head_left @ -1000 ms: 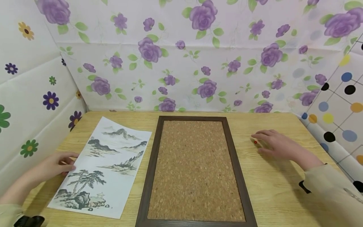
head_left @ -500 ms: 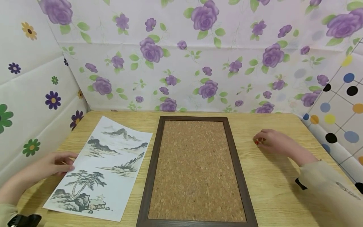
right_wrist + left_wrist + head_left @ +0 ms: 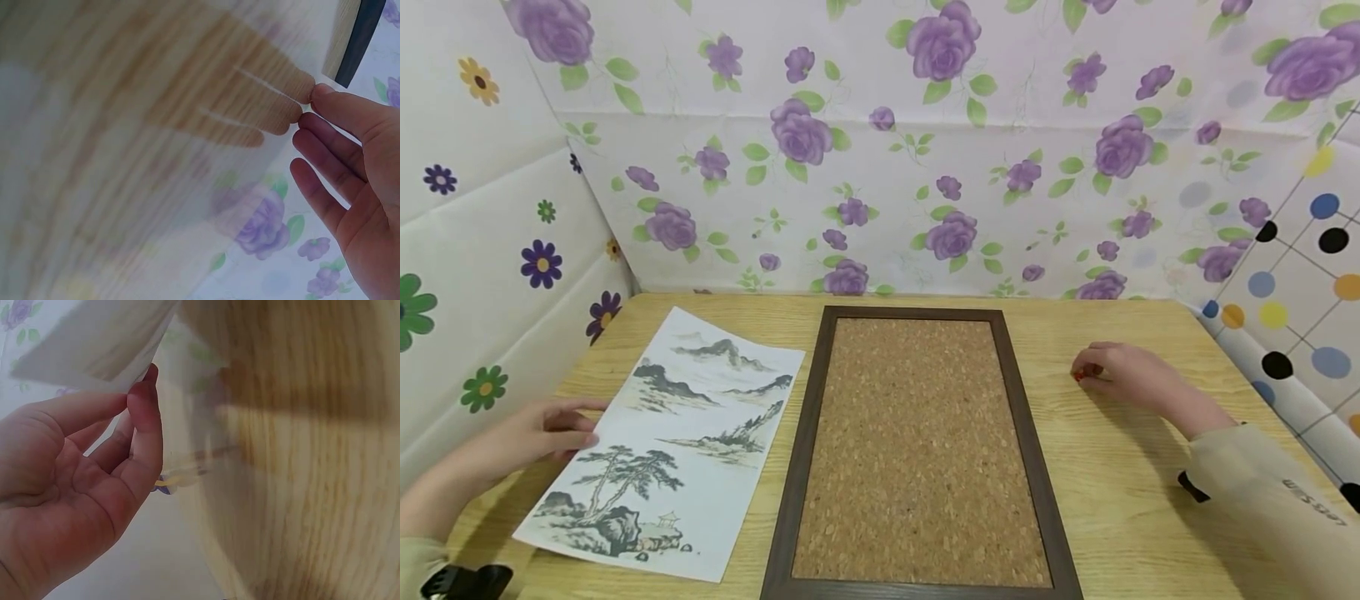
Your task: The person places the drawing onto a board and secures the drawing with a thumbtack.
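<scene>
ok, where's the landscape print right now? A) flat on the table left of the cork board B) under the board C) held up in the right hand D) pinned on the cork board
A: the landscape print lies on the table left of the cork board, with the left hand at its edge.

Corkboard (image 3: 917, 450) lies mid-table (image 3: 1135, 508); print (image 3: 670, 442) to its left, pin (image 3: 1078, 377) to its right (both w/ hands nearby).
</scene>
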Demonstrator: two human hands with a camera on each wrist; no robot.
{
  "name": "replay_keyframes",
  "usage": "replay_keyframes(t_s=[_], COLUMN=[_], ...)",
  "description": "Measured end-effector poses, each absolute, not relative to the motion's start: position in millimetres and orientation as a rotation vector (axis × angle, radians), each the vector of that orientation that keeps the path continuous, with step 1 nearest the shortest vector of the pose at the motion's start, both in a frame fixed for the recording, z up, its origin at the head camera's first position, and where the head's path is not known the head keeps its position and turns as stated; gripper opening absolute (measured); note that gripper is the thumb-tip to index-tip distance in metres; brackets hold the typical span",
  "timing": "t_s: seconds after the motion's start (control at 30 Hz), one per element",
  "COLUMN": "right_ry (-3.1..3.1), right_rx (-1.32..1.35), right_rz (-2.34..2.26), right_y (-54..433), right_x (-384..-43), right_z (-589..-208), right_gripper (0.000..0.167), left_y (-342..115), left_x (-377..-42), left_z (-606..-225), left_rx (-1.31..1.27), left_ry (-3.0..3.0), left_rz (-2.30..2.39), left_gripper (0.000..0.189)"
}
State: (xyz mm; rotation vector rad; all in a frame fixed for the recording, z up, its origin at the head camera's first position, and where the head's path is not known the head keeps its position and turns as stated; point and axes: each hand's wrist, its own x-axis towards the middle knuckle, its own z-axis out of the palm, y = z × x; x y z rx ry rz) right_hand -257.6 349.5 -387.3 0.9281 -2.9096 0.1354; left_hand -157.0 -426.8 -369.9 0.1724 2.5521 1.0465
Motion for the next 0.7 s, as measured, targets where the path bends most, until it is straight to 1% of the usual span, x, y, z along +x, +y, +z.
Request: replay_keyframes(t_s=[0.17, 0.43, 0.6, 0.7], right_ry=[-2.908, -2.934, -2.948, -2.945], right_rx=[0.916, 0.891, 0.882, 0.883], right_rz=[0.136, 0.164, 0.179, 0.188], right_y=[349, 347, 347, 347], right_x=[-258, -257, -256, -256], right_z=[-389, -388, -387, -387], right_gripper=[0.016, 0.015, 0.015, 0.016], left_y=[-426, -421, -414, -414], left_x=[-156, -157, -160, -161], left_z=[-364, -347, -334, -330], left_rx=[0.146, 0.208, 0.179, 0.184], left_ry=[2.630, 2.756, 2.794, 2.800], left_rz=[1.006, 0.990, 0.969, 1.006], left_gripper=[0.061, 0.059, 0.062, 0.059])
